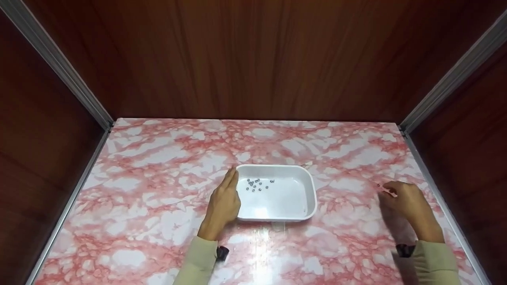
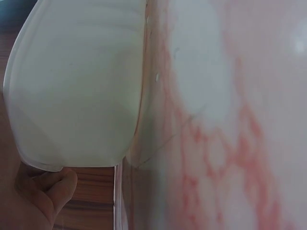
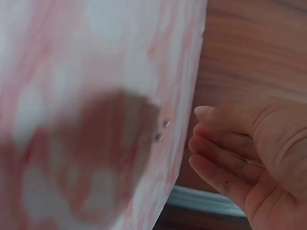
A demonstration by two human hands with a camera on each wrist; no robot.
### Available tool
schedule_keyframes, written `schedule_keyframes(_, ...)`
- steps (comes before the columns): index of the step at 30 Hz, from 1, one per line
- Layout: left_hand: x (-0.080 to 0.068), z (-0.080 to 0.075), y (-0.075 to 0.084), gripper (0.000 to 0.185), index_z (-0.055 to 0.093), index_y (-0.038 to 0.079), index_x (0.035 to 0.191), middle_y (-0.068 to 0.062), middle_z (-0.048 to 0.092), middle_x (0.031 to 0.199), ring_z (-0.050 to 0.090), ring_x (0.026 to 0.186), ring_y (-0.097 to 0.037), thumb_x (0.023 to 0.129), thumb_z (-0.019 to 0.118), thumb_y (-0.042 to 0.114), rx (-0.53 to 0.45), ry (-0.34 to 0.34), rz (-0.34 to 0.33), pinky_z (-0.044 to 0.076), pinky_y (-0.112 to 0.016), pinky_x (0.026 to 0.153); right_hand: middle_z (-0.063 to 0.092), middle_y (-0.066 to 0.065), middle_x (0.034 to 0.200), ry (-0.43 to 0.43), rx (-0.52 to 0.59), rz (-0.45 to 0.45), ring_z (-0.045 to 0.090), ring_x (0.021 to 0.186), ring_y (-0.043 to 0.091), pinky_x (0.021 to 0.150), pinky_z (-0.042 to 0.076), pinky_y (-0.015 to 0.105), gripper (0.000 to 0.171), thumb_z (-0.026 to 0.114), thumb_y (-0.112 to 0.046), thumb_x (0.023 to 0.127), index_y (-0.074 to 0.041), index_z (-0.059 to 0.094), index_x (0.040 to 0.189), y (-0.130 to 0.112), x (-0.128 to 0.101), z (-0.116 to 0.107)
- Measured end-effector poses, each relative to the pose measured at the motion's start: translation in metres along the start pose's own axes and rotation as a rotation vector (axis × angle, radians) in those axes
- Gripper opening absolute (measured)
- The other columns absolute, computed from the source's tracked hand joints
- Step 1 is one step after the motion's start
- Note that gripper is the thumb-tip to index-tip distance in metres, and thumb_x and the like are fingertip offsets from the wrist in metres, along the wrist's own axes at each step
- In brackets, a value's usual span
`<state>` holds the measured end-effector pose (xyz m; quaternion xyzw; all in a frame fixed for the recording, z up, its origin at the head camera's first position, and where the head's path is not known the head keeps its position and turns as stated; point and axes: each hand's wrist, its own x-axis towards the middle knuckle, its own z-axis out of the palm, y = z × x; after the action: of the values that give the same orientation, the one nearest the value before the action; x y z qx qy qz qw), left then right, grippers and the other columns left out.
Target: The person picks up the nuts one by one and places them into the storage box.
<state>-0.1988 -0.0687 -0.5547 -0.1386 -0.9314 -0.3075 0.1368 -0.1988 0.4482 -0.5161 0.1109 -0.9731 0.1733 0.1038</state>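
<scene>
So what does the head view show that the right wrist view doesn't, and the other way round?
Only the head view shows the white rectangular plastic tray, the small metal beads inside it, and the left hand resting against its left wall. Only the right wrist view shows two tiny metal beads lying loose on the table. Both show the right hand and the pink marbled tabletop.

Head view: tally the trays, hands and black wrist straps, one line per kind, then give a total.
White tray: 1
Hands: 2, the left hand and the right hand
Black wrist straps: 2
Total: 5
</scene>
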Motion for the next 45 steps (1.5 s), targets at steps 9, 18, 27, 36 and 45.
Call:
schedule_keyframes(9, 0.000, 0.000, -0.001, 0.049, 0.048, -0.010, 0.152, -0.023, 0.044, 0.164, 0.048, 0.150, -0.038, 0.104, 0.041, 0.001, -0.002, -0.003, -0.009, 0.057, -0.048, 0.106, 0.070, 0.011, 0.072, -0.120, -0.069, 0.032, 0.058, 0.064, 0.020, 0.058, 0.045, 0.035, 0.007, 0.069, 0.001, 0.092, -0.001, 0.076, 0.088, 0.018, 0.009, 0.004)
schedule_keyframes(18, 0.000, 0.001, 0.000, 0.050, 0.049, -0.008, 0.152, -0.022, 0.044, 0.164, 0.049, 0.150, -0.037, 0.104, 0.041, 0.003, -0.005, -0.008, -0.016, 0.056, -0.049, 0.107, 0.077, 0.030, 0.101, -0.191, -0.076, 0.060, 0.074, 0.090, 0.047, 0.075, 0.061, 0.058, 0.021, 0.063, 0.005, 0.094, 0.005, 0.080, 0.106, 0.017, 0.012, 0.009)
schedule_keyframes(27, 0.000, 0.000, 0.000, 0.050, 0.048, -0.009, 0.152, -0.022, 0.044, 0.165, 0.046, 0.152, -0.036, 0.103, 0.042, 0.002, -0.001, -0.011, -0.014, 0.055, -0.048, 0.109, 0.077, 0.029, 0.098, -0.162, -0.090, 0.038, 0.073, 0.075, 0.035, 0.064, 0.060, 0.049, 0.023, 0.059, 0.006, 0.096, 0.004, 0.079, 0.107, 0.017, 0.009, 0.010)
schedule_keyframes(36, 0.000, 0.000, -0.001, 0.049, 0.050, -0.009, 0.151, -0.023, 0.046, 0.163, 0.047, 0.152, -0.036, 0.103, 0.041, 0.001, 0.003, 0.008, 0.002, 0.051, -0.048, 0.114, 0.078, 0.026, 0.098, -0.143, -0.077, 0.033, 0.074, 0.085, 0.044, 0.070, 0.061, 0.054, 0.022, 0.062, 0.006, 0.095, 0.002, 0.081, 0.106, 0.019, 0.008, 0.009)
schedule_keyframes(45, -0.001, 0.000, -0.002, 0.048, 0.048, -0.012, 0.150, -0.026, 0.044, 0.163, 0.046, 0.151, -0.039, 0.105, 0.039, 0.000, -0.005, -0.010, 0.018, 0.053, -0.046, 0.112, 0.079, 0.024, 0.096, -0.149, -0.088, -0.018, 0.074, 0.086, 0.044, 0.073, 0.061, 0.057, 0.020, 0.065, 0.007, 0.092, 0.001, 0.081, 0.100, 0.014, 0.016, 0.012)
